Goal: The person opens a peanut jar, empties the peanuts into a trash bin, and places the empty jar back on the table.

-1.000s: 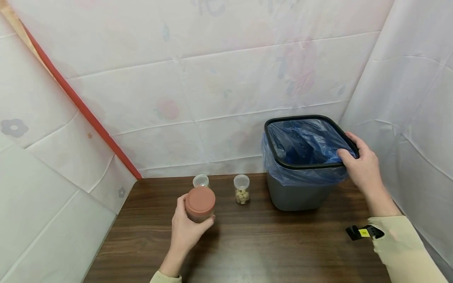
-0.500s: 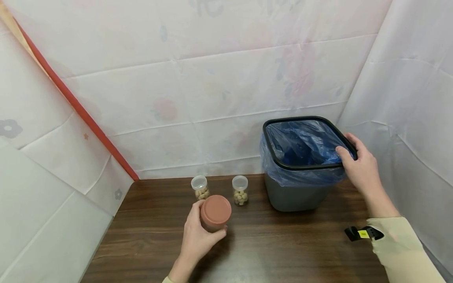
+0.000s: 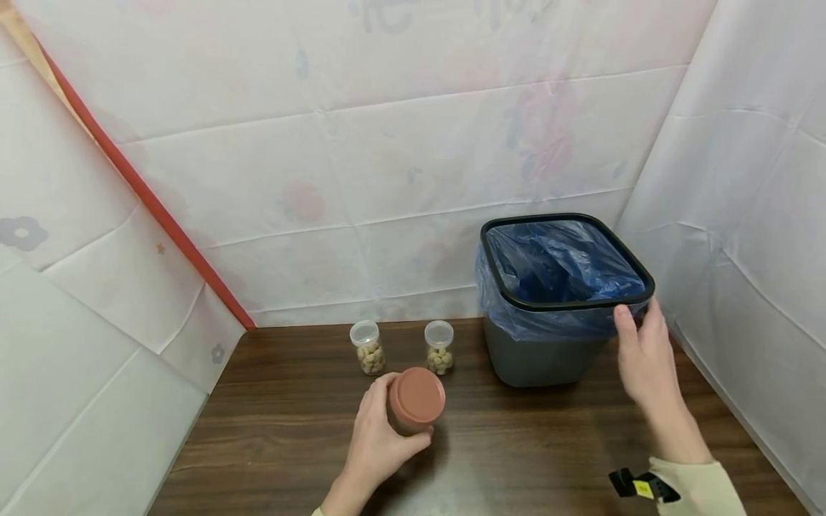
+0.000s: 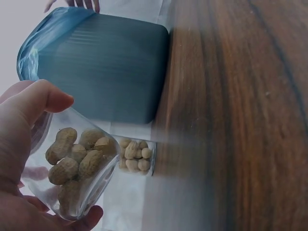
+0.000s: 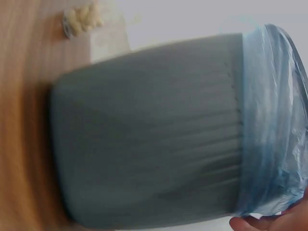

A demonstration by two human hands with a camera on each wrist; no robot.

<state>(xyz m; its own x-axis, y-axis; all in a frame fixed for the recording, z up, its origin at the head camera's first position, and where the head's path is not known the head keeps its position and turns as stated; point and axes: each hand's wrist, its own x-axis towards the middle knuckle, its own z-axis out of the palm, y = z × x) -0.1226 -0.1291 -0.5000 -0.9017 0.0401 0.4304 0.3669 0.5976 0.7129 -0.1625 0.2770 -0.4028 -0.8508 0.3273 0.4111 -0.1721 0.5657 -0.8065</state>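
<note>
In the head view my left hand (image 3: 381,444) grips a clear jar with a pinkish-brown lid (image 3: 418,395) above the front middle of the table. The left wrist view shows unshelled peanuts (image 4: 79,161) inside that jar, with thumb and fingers around its side. At the near right corner of the grey trash bin (image 3: 548,355), my right hand (image 3: 652,358) has fairly straight fingers by the black rim (image 3: 568,304). The blue bag (image 3: 555,258) lines the bin and folds over its outside. In the right wrist view only fingertips (image 5: 240,224) show, beside the bag's lower edge.
Two small clear jars with whitish lids stand at the back of the brown table (image 3: 271,430): a left jar (image 3: 368,349) and a right jar (image 3: 440,349), both holding pale nuts. A printed white cloth (image 3: 413,158) hangs behind, with another at the right.
My left hand has carried the lidded jar rightward and nearer, uncovering the left small jar. My right hand has let go of the bin's rim and dropped lower beside the corner.
</note>
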